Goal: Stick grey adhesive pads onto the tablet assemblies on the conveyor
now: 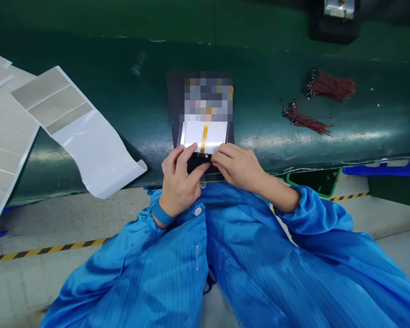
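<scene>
White panel (190,134) lies near the bench's (259,114) near edge, just beyond the fingers, its yellow tape (204,135) running toward the far edge. Left hand (181,184): fingers spread, at its near-left corner. Right hand (239,166): fingertips bunched, near-right corner; pinch cannot be determined. Neither hand is clearly nearer.

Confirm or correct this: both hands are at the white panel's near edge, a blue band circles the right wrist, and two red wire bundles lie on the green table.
The wrist is wrong: the head view shows the blue band around the wrist of the left hand. The rest is correct.
</scene>
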`<action>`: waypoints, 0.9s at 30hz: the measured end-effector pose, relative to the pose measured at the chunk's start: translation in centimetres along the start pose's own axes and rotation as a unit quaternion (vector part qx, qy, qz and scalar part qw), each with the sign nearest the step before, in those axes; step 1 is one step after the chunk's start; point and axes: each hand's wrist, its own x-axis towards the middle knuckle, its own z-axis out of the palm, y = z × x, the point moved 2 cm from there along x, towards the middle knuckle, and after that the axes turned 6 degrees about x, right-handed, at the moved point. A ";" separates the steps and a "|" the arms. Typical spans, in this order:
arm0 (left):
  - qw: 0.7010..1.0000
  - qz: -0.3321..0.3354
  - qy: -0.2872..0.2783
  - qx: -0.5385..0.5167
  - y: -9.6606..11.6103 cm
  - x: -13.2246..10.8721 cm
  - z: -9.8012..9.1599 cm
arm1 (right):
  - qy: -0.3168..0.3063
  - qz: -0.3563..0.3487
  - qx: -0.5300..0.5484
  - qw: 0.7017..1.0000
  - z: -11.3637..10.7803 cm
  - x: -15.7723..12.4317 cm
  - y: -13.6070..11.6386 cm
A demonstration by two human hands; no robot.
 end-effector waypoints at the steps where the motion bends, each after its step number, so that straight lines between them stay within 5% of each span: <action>1: 1.000 0.001 0.000 0.000 0.0 0.0 0.0 | -0.002 0.001 0.002 1.000 0.1 0.0 0.1; 15: 0.999 -0.019 -0.016 0.030 0.6 1.0 0.1 | -0.018 0.020 0.052 0.998 0.0 -0.3 0.5; 21: 0.999 0.034 0.002 0.029 0.1 0.1 -0.5 | 0.002 0.052 0.087 0.995 -0.1 -0.9 1.2; 27: 0.997 -0.072 0.009 0.008 -1.9 -1.3 -1.9 | 0.031 0.053 0.070 0.996 -0.2 -1.6 2.0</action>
